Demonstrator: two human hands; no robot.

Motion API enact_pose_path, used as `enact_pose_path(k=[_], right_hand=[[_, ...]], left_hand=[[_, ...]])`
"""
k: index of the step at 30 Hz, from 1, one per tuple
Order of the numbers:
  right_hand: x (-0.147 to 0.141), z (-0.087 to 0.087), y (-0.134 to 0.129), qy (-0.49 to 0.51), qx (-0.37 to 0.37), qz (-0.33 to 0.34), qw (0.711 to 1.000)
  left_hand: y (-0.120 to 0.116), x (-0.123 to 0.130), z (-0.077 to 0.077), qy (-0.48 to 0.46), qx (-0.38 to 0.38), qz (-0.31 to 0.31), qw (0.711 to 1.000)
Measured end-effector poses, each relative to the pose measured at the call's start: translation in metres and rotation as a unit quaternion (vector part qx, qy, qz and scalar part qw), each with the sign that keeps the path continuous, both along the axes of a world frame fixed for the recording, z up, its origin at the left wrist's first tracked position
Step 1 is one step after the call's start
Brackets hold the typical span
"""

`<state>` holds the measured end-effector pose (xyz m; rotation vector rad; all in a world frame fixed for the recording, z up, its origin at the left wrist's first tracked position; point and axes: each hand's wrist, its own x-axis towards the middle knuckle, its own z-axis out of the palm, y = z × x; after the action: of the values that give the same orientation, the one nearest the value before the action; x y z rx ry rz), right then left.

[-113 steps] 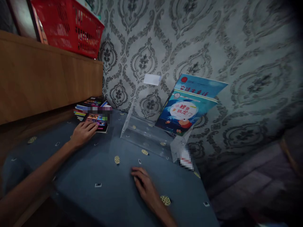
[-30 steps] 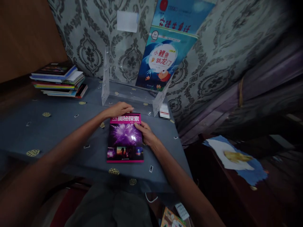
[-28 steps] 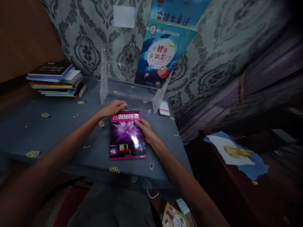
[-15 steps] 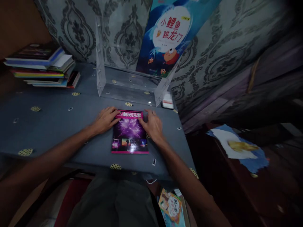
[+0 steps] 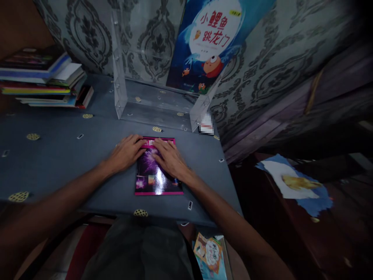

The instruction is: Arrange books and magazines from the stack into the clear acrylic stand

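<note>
A purple and black book (image 5: 145, 171) with a pink title band lies closed on the cloth-covered table (image 5: 96, 155), front cover up. My left hand (image 5: 128, 151) rests at its upper left corner, fingertips on the cover's edge and nothing gripped. Flat across the upper right of the cover lies my right hand (image 5: 170, 157), fingers stretched out over part of the title. Both hands are open. Behind the book stands a clear acrylic rack (image 5: 157, 114), with a blue picture book (image 5: 186, 77) leaning upright at its right side.
A stack of books (image 5: 43, 77) sits at the back left of the table. Beside the rack's right foot is a small blurred white item (image 5: 206, 125). More books (image 5: 211, 256) are below the front edge. A blue and white cloth-like piece (image 5: 294, 181) lies on a dark red surface at right.
My right hand has moved left from the book's right edge onto its cover, covering part of the title. My left hand stays near the upper left corner. The view has shifted slightly.
</note>
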<state>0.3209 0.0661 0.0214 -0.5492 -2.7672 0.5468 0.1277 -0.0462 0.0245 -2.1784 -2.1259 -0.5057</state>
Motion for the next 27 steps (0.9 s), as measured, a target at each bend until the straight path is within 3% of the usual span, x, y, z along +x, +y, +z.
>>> enact_pose_path(k=[3,7,13,22,27], right_hand=[[0.011,-0.001,0.006,0.021,0.008,-0.071,0.997],[0.016,-0.004,0.009,0.033,0.015,-0.065,0.997],[0.018,-0.009,0.012,0.044,0.054,-0.116,0.991],[0.016,-0.002,0.006,0.02,0.096,-0.137,0.986],[0.016,-0.003,0.006,0.009,0.1,-0.139,0.985]], left_hand=[[0.0,0.0,-0.001,-0.009,0.005,-0.003,1.0],[0.001,-0.001,-0.002,-0.008,0.004,-0.002,1.0],[0.005,-0.004,-0.005,-0.026,0.008,0.002,1.0],[0.016,-0.012,-0.012,-0.026,0.017,-0.017,0.999],[0.015,-0.007,-0.008,0.012,0.043,-0.024,0.999]])
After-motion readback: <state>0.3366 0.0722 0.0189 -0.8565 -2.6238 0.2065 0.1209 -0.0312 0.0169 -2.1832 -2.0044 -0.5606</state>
